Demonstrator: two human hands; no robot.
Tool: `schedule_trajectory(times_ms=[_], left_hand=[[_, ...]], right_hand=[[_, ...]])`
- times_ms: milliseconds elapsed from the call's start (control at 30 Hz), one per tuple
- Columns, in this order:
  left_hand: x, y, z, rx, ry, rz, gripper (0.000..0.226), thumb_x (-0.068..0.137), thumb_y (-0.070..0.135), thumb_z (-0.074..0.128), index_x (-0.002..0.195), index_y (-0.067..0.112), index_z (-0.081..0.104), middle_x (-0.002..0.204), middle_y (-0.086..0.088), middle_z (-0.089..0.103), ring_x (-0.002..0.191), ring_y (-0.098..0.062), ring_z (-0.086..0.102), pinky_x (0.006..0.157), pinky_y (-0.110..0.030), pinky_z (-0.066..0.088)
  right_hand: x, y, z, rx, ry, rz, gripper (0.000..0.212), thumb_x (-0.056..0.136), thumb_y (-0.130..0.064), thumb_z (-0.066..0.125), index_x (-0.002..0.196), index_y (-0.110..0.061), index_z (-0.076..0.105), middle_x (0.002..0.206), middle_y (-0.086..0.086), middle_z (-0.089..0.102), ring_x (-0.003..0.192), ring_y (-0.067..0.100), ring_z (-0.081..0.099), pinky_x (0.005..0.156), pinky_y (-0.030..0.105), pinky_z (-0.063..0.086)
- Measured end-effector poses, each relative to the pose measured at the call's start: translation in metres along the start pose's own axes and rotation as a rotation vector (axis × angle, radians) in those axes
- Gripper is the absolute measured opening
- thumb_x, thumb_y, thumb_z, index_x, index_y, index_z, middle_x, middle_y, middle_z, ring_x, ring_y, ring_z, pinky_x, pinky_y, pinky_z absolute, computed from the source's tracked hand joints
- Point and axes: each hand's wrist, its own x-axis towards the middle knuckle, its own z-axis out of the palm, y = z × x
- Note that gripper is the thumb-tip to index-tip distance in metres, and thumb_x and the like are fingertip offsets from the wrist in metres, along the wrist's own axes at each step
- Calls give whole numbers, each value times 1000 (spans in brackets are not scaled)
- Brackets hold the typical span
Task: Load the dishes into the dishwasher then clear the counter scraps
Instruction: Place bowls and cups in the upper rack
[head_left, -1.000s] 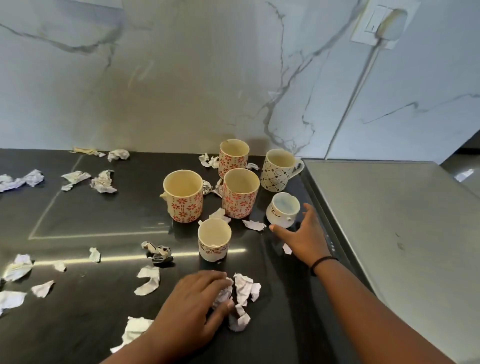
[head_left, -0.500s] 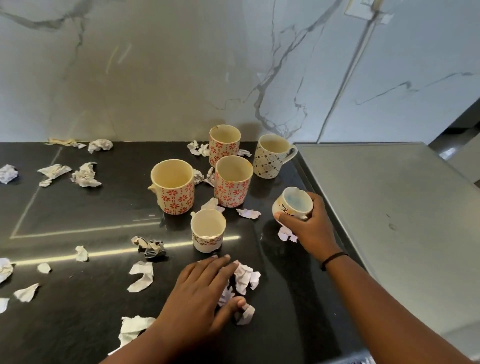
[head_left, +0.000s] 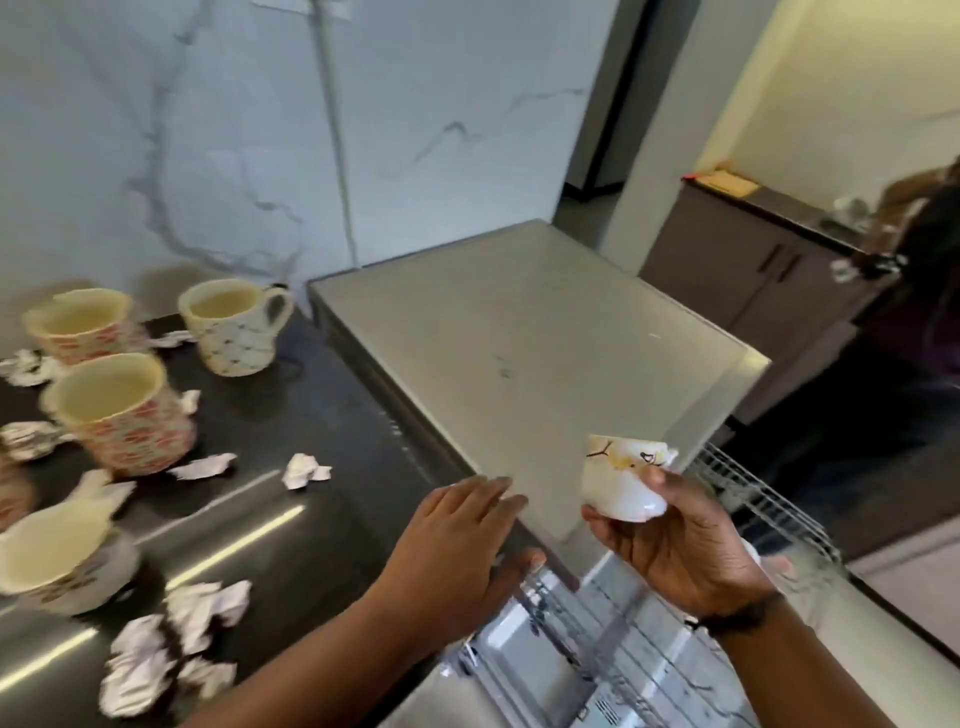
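On the dark counter (head_left: 311, 415) at my left stand blurred mugs (head_left: 117, 410) among paper scraps (head_left: 171, 649). My left hand (head_left: 457, 551) lies flat at the counter's edge, fingers straight, holding nothing. My right hand (head_left: 675, 551) has its grip curled round a small white cup (head_left: 621, 478), apparently tilted, held in the air above the wire rack (head_left: 753, 499) of the open dishwasher (head_left: 571, 670).

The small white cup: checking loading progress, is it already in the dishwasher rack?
No, the right hand holds the small white cup above the rack.
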Motion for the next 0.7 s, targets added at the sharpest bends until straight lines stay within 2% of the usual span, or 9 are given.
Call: schedule_trajectory(times_ms=[100,233,300,367,433,500,600,667,700], left_hand=[[49,43,40,7,-94,86,61,93,59,31,142,24,39,157,-4,25,144,-26,23,113,-42,24],[115,96,96,124,-168,138,65,92,58,30,146,22,29,159,-10,14,145,-33,14,116,-48,21],[146,117,121,196,-193,148,66,90,55,34,146,20,31,158,-14,18,143,-37,21,114,-50,22],[169,128,141,260,-209,130,70,89,54,37,147,15,30,157,-17,20,141,-39,25,113,-51,22],[184,132,162,268,-275,108,77,91,53,44,151,14,16,158,-18,10,144,-39,15,116,-49,13],[188,129,174,306,-273,82,82,91,53,46,151,9,11,157,-20,11,144,-39,15,116,-48,11],[184,125,176,380,-264,89,81,90,48,47,150,5,14,156,-20,15,144,-36,18,116,-45,12],[183,125,174,365,-274,90,85,88,51,44,151,7,9,158,-16,10,146,-31,9,117,-42,7],[185,126,173,356,-281,88,86,87,53,42,152,9,8,159,-14,7,147,-29,6,117,-41,5]], right_hand=[[-22,-23,-67,58,104,-9,90,37,-39,95,115,-7,63,98,22,65,72,34,64,61,37,57],[-46,-39,-157,160,200,39,83,33,-43,95,104,-9,70,95,21,66,69,35,64,61,41,58],[-56,-40,-196,200,275,69,89,32,-37,96,111,-9,65,96,21,66,69,35,65,60,41,59],[-60,-33,-232,209,350,127,83,47,-29,93,118,-8,56,96,22,67,73,34,66,60,40,59],[-60,-17,-269,158,401,184,63,67,-19,82,122,-6,53,100,21,66,82,32,66,60,36,58],[-53,5,-301,-45,454,283,61,72,-18,79,124,-6,48,109,21,63,81,30,66,61,37,56],[-41,45,-335,-533,519,417,62,74,-23,79,124,-16,43,116,15,52,90,30,61,64,37,57],[-35,69,-343,-915,443,434,66,70,-33,80,123,-24,42,116,7,43,95,25,57,62,27,53],[-33,77,-343,-1125,379,428,68,69,-38,78,125,-27,40,118,5,39,98,25,56,66,26,52]])
